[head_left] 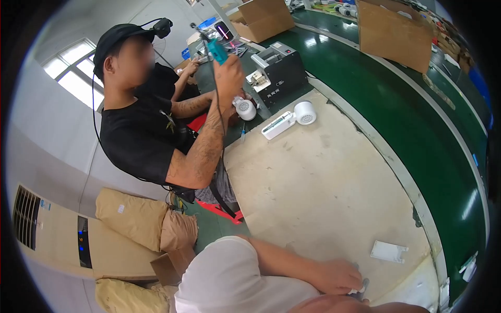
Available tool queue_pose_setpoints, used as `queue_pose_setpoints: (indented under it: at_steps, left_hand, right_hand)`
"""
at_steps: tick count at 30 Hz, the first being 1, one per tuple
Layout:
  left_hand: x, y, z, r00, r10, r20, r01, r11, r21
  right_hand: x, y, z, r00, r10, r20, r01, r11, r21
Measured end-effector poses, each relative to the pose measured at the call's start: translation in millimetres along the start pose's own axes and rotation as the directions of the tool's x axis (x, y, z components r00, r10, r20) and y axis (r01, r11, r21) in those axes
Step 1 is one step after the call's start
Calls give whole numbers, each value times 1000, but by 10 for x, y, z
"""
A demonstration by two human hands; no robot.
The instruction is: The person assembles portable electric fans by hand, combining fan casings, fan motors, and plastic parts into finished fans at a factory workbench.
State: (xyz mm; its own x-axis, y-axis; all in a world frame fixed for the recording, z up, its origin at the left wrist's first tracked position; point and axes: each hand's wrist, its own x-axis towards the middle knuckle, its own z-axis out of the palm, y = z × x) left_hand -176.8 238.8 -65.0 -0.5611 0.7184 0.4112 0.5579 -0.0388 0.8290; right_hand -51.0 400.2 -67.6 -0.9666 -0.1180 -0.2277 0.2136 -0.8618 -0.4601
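Observation:
My left hand (339,276) rests low over the pale work surface, its fingers curled around a small white and grey part (360,290) that is mostly covered. Along the bottom edge only a strip of skin of my right arm and hand (386,308) shows, close to that part; its fingers are cut off from view. A flat white plastic plate (387,251) with small tabs lies to the right of my left hand. Farther off on the sheet lies a white handle-shaped housing with a round, slotted head (289,121), its handle exposing a thin greenish strip.
At the far left, a co-worker in black grips a teal electric screwdriver (217,51) and a white round-headed device (244,108). A black bench machine (279,70) stands beyond the pale sheet (318,182). A green conveyor belt (417,135) with cardboard boxes (394,36) curves along the right.

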Motion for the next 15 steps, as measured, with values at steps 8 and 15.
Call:
queue_pose_setpoints:
  at_steps: [8,15]
  left_hand:
    - [14,-30,-66,999,36,16,-36,999,29]
    - [22,-3,-72,998,69,11,-70,996,57]
  right_hand:
    - [100,-64,-96,929,49,368,125,892,-434]
    - [26,75,-24,1000,-17,-11,17,997,79]
